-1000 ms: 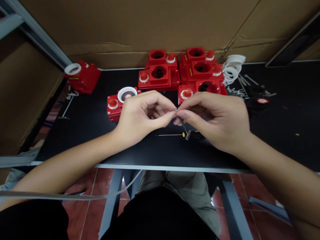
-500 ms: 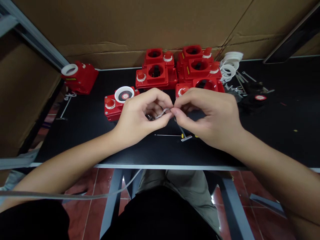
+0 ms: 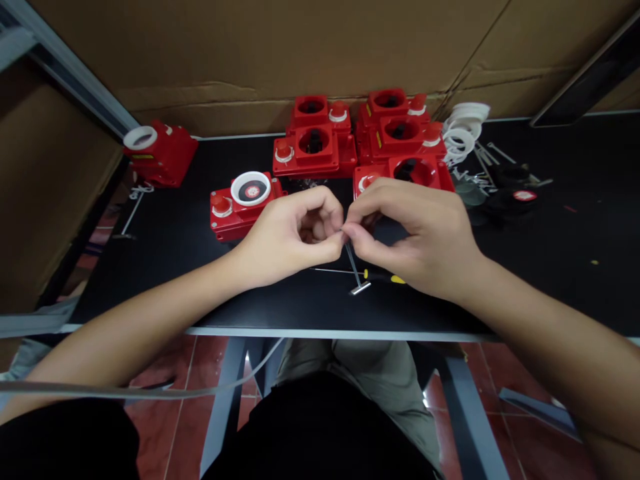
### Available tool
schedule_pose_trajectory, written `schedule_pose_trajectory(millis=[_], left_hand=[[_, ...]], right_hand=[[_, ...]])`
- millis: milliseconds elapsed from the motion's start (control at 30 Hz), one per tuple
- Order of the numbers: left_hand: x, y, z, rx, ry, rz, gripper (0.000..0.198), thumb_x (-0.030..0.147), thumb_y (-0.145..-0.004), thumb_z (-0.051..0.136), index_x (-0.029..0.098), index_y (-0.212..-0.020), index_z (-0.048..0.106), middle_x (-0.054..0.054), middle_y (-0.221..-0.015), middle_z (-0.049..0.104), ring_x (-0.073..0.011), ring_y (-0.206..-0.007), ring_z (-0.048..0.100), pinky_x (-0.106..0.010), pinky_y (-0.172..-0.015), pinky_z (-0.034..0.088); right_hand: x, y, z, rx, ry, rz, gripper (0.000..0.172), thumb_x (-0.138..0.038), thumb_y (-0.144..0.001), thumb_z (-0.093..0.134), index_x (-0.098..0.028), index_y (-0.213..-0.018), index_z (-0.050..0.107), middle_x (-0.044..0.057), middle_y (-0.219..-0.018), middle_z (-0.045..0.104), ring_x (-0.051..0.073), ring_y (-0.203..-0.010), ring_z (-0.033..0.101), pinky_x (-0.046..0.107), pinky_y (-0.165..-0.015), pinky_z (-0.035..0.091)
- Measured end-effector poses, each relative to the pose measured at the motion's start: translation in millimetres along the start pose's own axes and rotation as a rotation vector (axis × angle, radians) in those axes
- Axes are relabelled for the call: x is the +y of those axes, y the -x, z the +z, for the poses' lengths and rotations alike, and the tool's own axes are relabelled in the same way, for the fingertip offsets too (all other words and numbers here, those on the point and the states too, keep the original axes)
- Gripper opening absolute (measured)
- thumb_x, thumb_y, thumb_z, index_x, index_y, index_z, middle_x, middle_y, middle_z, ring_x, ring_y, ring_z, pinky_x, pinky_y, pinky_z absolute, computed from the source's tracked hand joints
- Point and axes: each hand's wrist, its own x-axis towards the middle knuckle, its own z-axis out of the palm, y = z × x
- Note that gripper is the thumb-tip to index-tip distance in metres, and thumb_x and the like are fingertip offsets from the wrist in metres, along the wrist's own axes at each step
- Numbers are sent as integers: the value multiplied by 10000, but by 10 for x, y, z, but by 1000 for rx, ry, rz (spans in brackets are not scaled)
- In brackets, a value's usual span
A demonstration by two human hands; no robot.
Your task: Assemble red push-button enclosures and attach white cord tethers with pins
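Note:
My left hand (image 3: 295, 233) and my right hand (image 3: 420, 237) meet at the fingertips above the table, both closed in a pinch. From where they meet hangs a small metal hammer (image 3: 354, 268) with a thin rod handle, its head (image 3: 360, 288) lowest. The upper end of the handle is hidden by the fingers. Behind my left hand sits a red alarm box (image 3: 240, 223) with a white ring (image 3: 251, 189) round its dark round face. Below my right hand lies a screwdriver with a yellow-and-dark handle (image 3: 399, 279), partly covered.
Several red boxes with open round holes (image 3: 315, 160) stand along the cardboard wall (image 3: 280, 60). Another red box (image 3: 173, 157) is at the far left, a hammer (image 3: 131, 217) dangling by it. White rings (image 3: 463, 130), clear discs (image 3: 470, 192) and metal hammers (image 3: 485, 160) are piled at right.
The hammer has swung left and down, its handle showing longer. The chain seen inside my left hand earlier is no longer visible. My left hand has lowered slightly.

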Motion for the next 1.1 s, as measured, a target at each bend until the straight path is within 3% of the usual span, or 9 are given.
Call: schedule_pose_trajectory(millis=[300,767,900,1100], left_hand=[[-21,31,24,15,-47,64,204,178,-932,864,251,-1016,692,30,-894,660,-126,-737,617,-249,-640,497],[51,38,23,34,-224,122,147,144,-899,752,239,-917,641,51,-806,606,-114,-689,528,-268,-625,410],[45,21,13,18,-251,146,132,136,-902,719,237,-920,636,43,-822,591,-123,-733,533,-267,-640,409],[7,-3,-1,-11,-72,105,141,157,-927,770,236,-976,665,35,-886,605,-106,-725,567,-249,-639,462]], right_hand=[[14,-6,-1,-9,-18,-64,180,-99,-1116,771,-263,-1040,768,11,-951,839,184,-817,793,335,-739,630],[12,14,-13,6,-7,-70,195,-95,-1101,776,-263,-1008,740,1,-916,800,179,-803,779,327,-730,605],[33,4,-12,-12,-31,-12,187,-104,-1090,780,-267,-1002,749,-3,-920,813,175,-795,768,327,-725,595],[50,-6,-27,-53,-207,125,132,-204,-1096,810,-265,-986,768,-10,-908,825,157,-741,727,318,-683,573]])
